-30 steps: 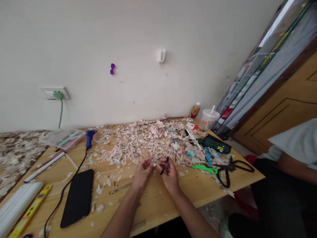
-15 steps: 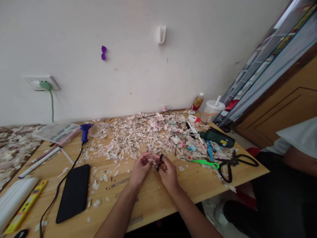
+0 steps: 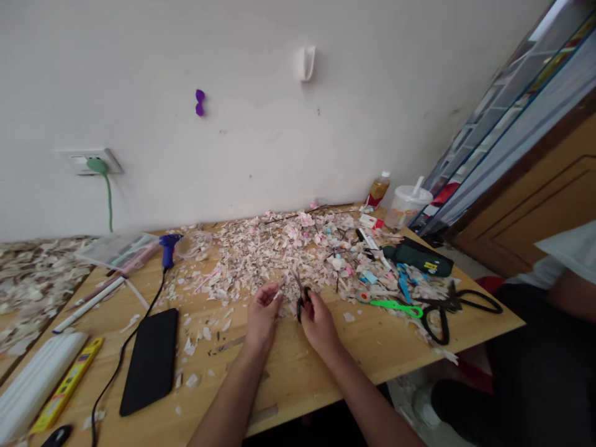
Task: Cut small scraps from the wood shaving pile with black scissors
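- Both hands have drawn slightly apart since the earlier frames, and the scissor blades now point away from the person, toward the heap.
- Right hand (image 3: pixel 319 320): clenched on the handles of the small black scissors (image 3: pixel 300 298), held just above the counter (image 3: pixel 298 372).
- Left hand (image 3: pixel 261 310): fingers curled, pinching a pale sliver (image 3: pixel 280 286) just left of the blades. It is too small to tell what it is made of.
- Progress, as a judgement: the heap of scraps (image 3: pixel 274 251) covering the far half of the counter suggests that much cutting is already done. 1 piece is in hand, and how much uncut stock remains cannot be determined.
- Left of the hands: a black phone (image 3: pixel 151 360), a cable running to the blue glue gun (image 3: pixel 168 247), a yellow box (image 3: pixel 67 385).
- Right of the hands: a green-handled tool (image 3: pixel 395 305), large black scissors (image 3: pixel 447 310), a dark green pouch (image 3: pixel 419 257), a lidded cup (image 3: pixel 407 208) and a bottle (image 3: pixel 378 189).
- Obstructions: loose scraps lie directly ahead of the 2 hands. Another person (image 3: pixel 559 285) sits past the counter's right edge, well apart from the hands.
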### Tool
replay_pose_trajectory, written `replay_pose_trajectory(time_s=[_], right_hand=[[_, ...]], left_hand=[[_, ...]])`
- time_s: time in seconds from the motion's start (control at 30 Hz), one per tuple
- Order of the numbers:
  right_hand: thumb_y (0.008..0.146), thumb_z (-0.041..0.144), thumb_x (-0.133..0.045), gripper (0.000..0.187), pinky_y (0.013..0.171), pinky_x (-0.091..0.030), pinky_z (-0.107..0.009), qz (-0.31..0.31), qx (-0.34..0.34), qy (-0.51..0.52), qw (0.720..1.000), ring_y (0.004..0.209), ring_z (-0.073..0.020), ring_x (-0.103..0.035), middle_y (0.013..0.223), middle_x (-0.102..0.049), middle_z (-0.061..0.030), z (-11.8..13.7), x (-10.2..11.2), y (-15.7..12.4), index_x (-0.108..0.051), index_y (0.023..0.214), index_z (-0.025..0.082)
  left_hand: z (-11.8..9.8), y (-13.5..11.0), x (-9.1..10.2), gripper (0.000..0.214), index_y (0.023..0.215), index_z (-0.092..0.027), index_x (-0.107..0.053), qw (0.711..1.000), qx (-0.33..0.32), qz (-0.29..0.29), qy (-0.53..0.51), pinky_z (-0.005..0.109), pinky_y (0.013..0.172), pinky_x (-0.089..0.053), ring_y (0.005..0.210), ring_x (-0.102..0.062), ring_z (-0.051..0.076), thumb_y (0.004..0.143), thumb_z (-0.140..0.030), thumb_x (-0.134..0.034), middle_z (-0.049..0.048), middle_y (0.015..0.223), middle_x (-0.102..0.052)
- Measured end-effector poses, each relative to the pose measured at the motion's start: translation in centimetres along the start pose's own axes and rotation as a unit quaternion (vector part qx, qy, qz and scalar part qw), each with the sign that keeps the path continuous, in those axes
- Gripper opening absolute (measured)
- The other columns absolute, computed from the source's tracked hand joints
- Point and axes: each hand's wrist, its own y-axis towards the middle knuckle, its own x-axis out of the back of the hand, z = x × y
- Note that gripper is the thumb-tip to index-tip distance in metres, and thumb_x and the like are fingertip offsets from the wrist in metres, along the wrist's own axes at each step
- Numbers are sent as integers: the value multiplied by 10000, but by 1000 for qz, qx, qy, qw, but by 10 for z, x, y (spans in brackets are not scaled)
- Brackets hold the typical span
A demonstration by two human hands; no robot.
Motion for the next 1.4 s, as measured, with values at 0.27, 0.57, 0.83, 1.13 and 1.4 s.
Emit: replay_pose_trajectory(time_s=[0.27, 0.57, 0.83, 1.13, 1.4], right_hand=[[869, 292, -527, 346, 918, -495, -423, 32, 80, -148, 985, 1054, -273, -581, 1097, -614, -139, 4, -5, -3, -545, 1189, 162], [855, 228, -537, 283, 848, -485, -378, 56, 83, -179, 979, 953, -250, -577, 1003, -612, -105, 13, -3, -3, -559, 1131, 171], [862, 214, -532, 247, 831, -482, -369, 68, 60, -172, 981, 909, -247, -587, 942, -620, -81, 11, -2, -3, -577, 1103, 184], [854, 199, -533, 209, 812, -481, -357, 56, 49, -167, 983, 895, -245, -594, 938, -624, -78, 15, -3, -3, -586, 1055, 187], [843, 189, -543, 211, 806, -474, -347, 48, 65, -184, 980, 878, -234, -586, 919, -619, -69, 15, -3, -4, -587, 1049, 190]], left_hand=[[-5, 2, 3, 334, 864, -185, -697, 989, 57, -15, -136, 248, 758, -502, 697, -635, 103, 582, -231, -869, -8, 767, -696], [-9, 2, 4, 295, 789, -176, -739, 985, 70, -39, -152, 259, 830, -506, 775, -665, 121, 542, -248, -883, 6, 812, -737], [-9, 2, 1, 300, 722, -171, -731, 987, 76, -20, -140, 236, 766, -508, 712, -650, 107, 506, -281, -909, -8, 746, -729], [-11, 2, 2, 296, 783, -180, -745, 976, 112, -25, -183, 199, 760, -544, 742, -664, 97, 535, -206, -905, 0, 811, -738], [-9, 3, 1, 243, 813, -188, -745, 975, 93, -34, -197, 190, 768, -545, 762, -667, 99, 602, -139, -853, 6, 822, -731]])
